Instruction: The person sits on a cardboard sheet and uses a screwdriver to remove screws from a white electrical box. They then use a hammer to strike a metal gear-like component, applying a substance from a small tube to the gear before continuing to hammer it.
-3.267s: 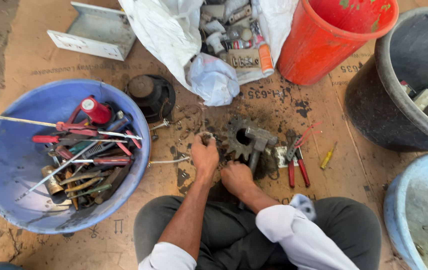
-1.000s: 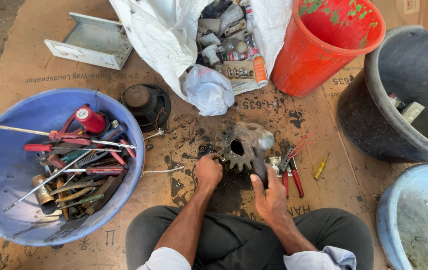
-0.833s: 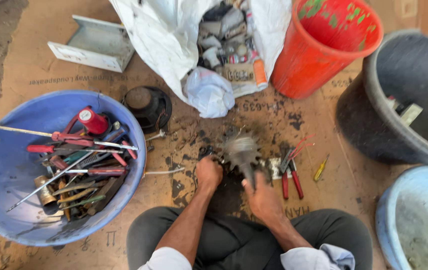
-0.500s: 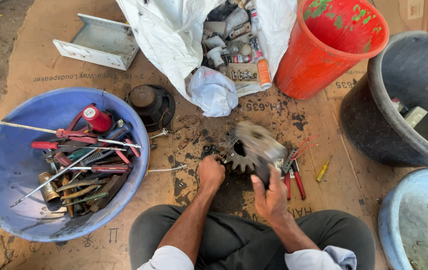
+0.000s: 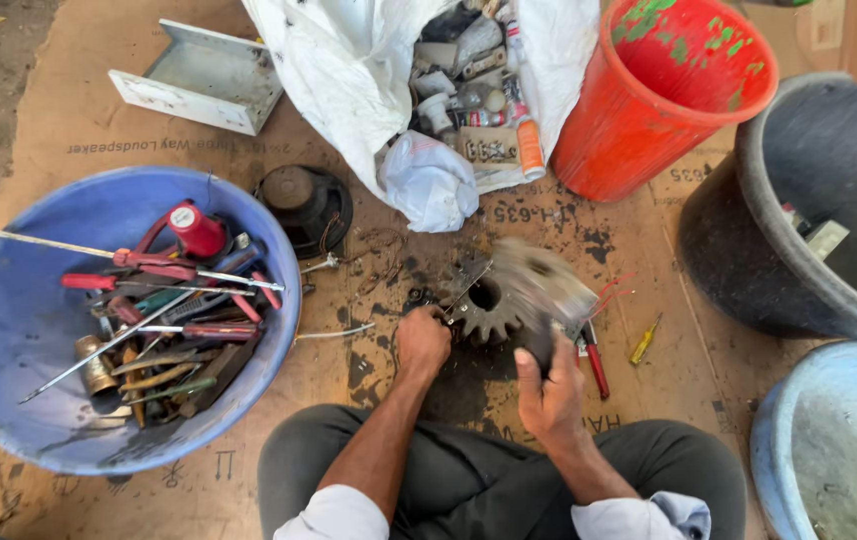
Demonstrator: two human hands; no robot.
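The gear [image 5: 514,300] has tipped, blurred, between left hand [image 5: 422,343] and right hand [image 5: 549,392]

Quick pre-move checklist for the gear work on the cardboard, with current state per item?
1. Left hand gripping at the gear edge: ok, fist closed there; what it holds, cannot tell.
2. Right hand on gear: ok, fingers on its lower right side.
3. Gear steady: not ok, its right half is motion-blurred.
4. Pliers clear of right hand: not ok, they lie right beside it.
5. Yellow screwdriver out of the way: ok, lies apart to the right.
6. Blue tub of tools near left hand: ok, it sits beside the left arm.
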